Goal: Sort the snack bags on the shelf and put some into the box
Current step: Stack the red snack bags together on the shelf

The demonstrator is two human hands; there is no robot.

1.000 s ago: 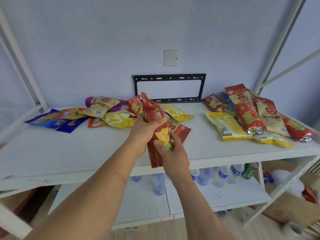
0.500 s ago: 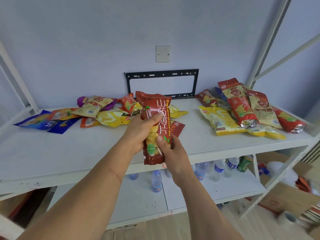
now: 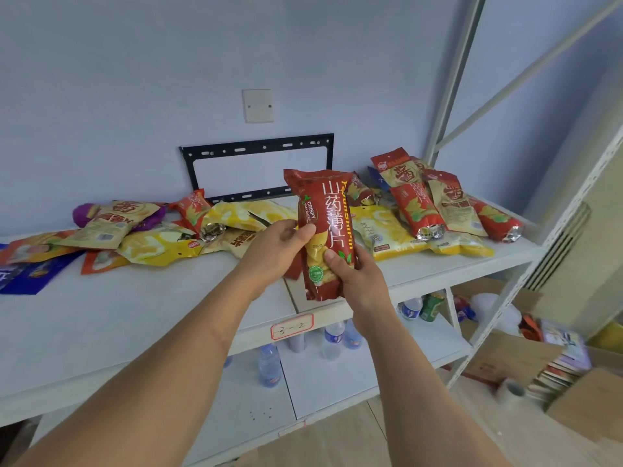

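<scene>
Both hands (image 3: 279,251) turned red bag (image 3: 325,230) label-forward.

**White shelf, two piles of snack bags**

The top shelf (image 3: 101,318) is white metal, with a handwritten label (image 3: 292,326) on its front edge. On its left half lies a loose pile: blue bags (image 3: 23,273) at the far left, an orange bag (image 3: 101,261), yellow bags (image 3: 158,246), a tan bag (image 3: 111,224) over a purple one (image 3: 82,214), and a small red bag (image 3: 192,207) tilted near the back. On the right half, red bags (image 3: 416,207) and tan bags (image 3: 455,203) overlap, resting on yellow bags (image 3: 384,234). The lower shelf (image 3: 323,385) carries water bottles (image 3: 268,365) and a green can (image 3: 431,306).
</scene>
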